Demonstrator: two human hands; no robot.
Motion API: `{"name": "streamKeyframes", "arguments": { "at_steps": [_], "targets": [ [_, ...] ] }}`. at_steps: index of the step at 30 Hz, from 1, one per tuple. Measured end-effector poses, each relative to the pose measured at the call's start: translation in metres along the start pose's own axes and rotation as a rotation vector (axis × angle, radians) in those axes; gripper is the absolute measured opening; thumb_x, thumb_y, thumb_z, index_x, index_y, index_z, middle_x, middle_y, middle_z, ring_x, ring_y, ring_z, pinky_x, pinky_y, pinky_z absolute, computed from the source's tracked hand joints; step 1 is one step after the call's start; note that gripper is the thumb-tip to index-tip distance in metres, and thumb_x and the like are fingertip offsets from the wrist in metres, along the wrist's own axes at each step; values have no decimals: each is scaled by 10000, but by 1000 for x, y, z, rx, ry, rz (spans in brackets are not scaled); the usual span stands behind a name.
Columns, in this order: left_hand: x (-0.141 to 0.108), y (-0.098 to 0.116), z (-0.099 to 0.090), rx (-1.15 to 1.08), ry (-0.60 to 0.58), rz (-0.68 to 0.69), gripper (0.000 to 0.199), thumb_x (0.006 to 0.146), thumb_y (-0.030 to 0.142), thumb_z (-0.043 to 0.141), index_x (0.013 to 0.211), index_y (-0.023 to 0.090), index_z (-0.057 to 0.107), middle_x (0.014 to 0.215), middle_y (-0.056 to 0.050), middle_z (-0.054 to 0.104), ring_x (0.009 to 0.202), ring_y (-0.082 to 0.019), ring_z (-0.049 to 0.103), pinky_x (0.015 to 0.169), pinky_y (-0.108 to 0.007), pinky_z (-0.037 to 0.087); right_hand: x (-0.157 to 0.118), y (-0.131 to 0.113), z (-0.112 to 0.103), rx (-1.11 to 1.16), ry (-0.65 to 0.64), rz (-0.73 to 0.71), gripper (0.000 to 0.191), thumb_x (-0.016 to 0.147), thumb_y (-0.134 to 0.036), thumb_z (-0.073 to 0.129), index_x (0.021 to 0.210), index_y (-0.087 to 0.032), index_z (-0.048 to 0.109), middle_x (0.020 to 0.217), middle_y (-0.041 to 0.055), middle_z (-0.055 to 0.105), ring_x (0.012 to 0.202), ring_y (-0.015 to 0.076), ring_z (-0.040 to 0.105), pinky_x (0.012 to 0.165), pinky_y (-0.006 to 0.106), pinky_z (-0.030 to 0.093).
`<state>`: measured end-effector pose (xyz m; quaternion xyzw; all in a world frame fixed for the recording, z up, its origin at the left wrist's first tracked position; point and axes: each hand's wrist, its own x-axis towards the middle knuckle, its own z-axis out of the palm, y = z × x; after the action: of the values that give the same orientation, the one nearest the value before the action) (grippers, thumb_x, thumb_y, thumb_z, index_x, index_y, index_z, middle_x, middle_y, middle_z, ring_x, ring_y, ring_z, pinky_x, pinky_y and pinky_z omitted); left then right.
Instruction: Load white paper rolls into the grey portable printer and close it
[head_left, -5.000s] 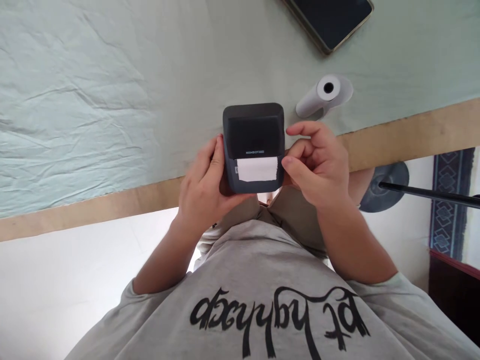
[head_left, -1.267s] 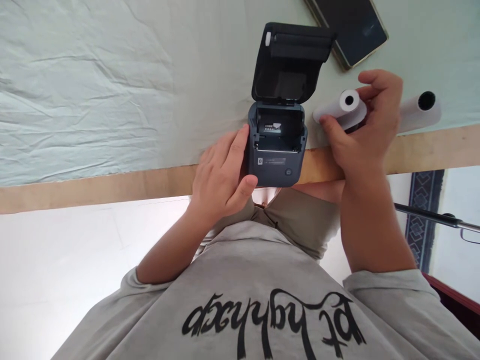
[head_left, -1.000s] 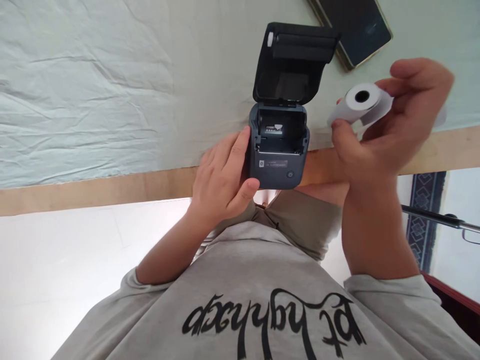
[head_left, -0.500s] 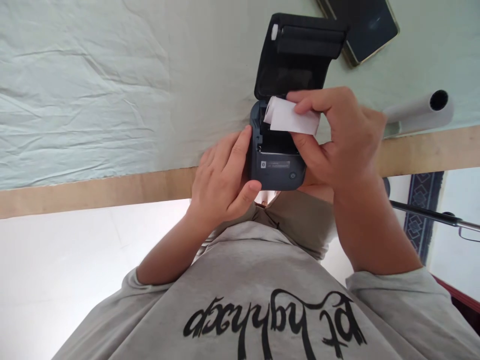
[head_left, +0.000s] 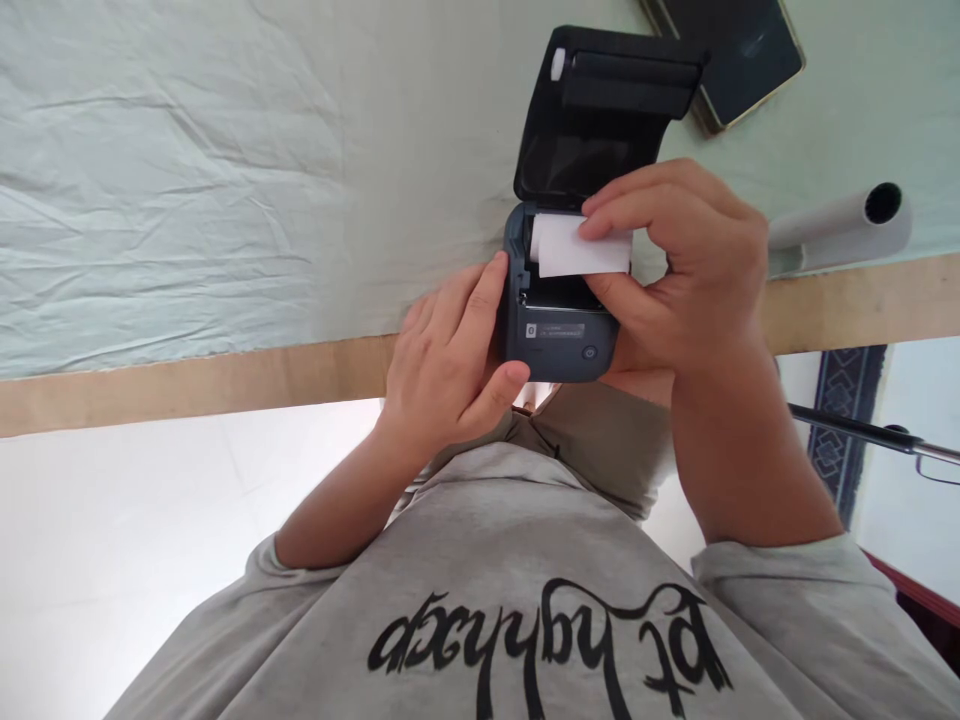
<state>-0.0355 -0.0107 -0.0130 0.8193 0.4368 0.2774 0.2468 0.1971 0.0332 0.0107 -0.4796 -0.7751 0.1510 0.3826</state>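
Observation:
A small dark blue-grey portable printer (head_left: 555,352) sits at the table's front edge, its black lid (head_left: 585,130) flipped up and away from me. My left hand (head_left: 454,355) holds the printer's left side, index fingertip at the upper edge and thumb at the near corner. With thumb and fingers my right hand (head_left: 675,265) pinches a small white paper roll (head_left: 570,248). The roll lies level in the printer's open compartment, a loose flap of paper hanging over its near side. My right fingers cover the roll's right end.
Behind the lid, at the upper right, lies a dark phone-like device (head_left: 750,60). A larger white roll with a dark core (head_left: 825,235) is to the right of my hand. Wrinkled pale cloth (head_left: 187,200) covers the table behind its wooden edge (head_left: 225,385).
My right hand has lowered the paper roll deeper into the compartment, and the roll has turned from tilted to level. My left hand stays on the printer.

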Motion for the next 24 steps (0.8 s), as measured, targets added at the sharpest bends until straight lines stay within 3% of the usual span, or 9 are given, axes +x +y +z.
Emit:
{"name": "streamKeyframes", "arguments": {
  "at_steps": [6, 13, 19, 24],
  "targets": [
    [0, 0, 1, 10, 9, 1, 823, 1063, 707, 146, 1621, 146, 369, 1522, -213, 571, 1365, -351, 590, 1106, -423, 442, -1, -4, -4, -32, 1, 6, 159, 872, -167, 654, 880, -298, 744, 1071, -13, 776, 958, 184, 740, 802, 349, 669],
    [1, 0, -1, -11, 16, 16, 760, 1078, 677, 208, 1609, 159, 374, 1508, -202, 583, 1357, -341, 601, 1088, -444, 482, -13, -14, -11, -4, -23, -102, 126, 870, -169, 710, 914, -281, 746, 1095, 10, 766, 970, 173, 747, 842, 344, 656],
    [5, 2, 0, -18, 62, -33, 641, 1056, 622, 445, 1521, 181, 452, 1442, -164, 646, 1301, -308, 646, 1062, -448, 526, -48, -17, 3, -48, 62, -131, 222, 851, -257, 739, 1069, -288, 715, 1183, 55, 701, 1211, 288, 683, 1059, 519, 599],
    [8, 5, 3, -21, 100, -50, 656, 1043, 662, 448, 1463, 160, 489, 1390, -165, 676, 1233, -304, 674, 1008, -460, 548, -69, -19, 10, -98, 75, -111, 311, 874, -347, 713, 1184, -336, 686, 1302, 58, 630, 1351, 316, 591, 1139, 579, 559]
  ]
}}
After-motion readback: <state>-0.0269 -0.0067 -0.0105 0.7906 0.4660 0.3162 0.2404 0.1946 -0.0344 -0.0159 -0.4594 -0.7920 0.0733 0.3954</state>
